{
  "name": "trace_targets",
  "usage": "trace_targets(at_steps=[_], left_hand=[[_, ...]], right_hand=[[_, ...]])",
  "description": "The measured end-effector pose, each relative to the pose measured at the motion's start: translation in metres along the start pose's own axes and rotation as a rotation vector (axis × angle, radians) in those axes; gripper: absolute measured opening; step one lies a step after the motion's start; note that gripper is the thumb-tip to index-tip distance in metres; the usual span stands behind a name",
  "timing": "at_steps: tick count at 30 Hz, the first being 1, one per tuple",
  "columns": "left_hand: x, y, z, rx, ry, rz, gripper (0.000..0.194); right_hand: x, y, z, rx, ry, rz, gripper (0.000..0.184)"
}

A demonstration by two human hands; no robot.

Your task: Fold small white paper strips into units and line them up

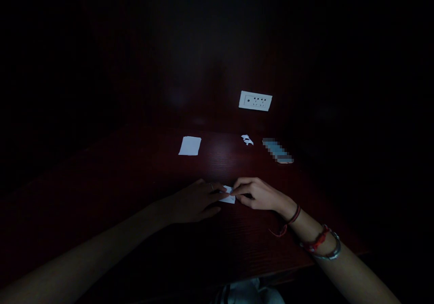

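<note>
A small piece of white paper (232,200) lies on the dark table between my two hands, its left part covered by fingers. My left hand (198,200) rests flat with fingers stretched out, fingertips on the paper and the thumb apart below it. From the other side, my right hand (257,194) has bent fingers closed at the paper's right edge, the index fingertip pressing on its surface. Dim light hides whether the paper is folded.
Ahead on the reddish-brown table (217,168) lie a stack of white paper squares (190,145), some crumpled white scraps (247,140) and a blurred-out phone (278,151). A white wall socket (255,101) sits behind them. The surroundings are very dark.
</note>
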State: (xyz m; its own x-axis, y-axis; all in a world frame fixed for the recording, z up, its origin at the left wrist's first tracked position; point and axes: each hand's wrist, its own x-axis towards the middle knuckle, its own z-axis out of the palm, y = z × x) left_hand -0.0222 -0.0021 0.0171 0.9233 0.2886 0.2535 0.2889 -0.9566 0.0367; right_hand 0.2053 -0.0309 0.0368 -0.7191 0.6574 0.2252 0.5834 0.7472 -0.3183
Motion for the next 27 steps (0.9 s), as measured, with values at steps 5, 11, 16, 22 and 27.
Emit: trace_targets(at_steps=[5, 11, 16, 22, 27], left_hand=[[0.000, 0.001, 0.001, 0.013, -0.024, -0.035, 0.039], [0.002, 0.000, 0.001, 0.002, -0.004, -0.050, 0.033], [0.002, -0.001, 0.002, 0.005, 0.010, -0.052, 0.031], [0.001, -0.001, 0.006, 0.049, 0.034, -0.117, 0.027], [0.003, 0.001, 0.010, 0.048, 0.088, -0.151, 0.025]], right_hand=[[0.000, -0.003, -0.003, -0.090, -0.041, 0.009, 0.029], [0.003, -0.007, -0.005, -0.223, -0.076, -0.009, 0.023], [0.000, -0.007, -0.009, -0.273, -0.105, -0.024, 0.020], [-0.006, 0.005, -0.008, -0.292, 0.002, 0.034, 0.020], [-0.003, 0.005, -0.004, -0.206, 0.008, 0.050, 0.030]])
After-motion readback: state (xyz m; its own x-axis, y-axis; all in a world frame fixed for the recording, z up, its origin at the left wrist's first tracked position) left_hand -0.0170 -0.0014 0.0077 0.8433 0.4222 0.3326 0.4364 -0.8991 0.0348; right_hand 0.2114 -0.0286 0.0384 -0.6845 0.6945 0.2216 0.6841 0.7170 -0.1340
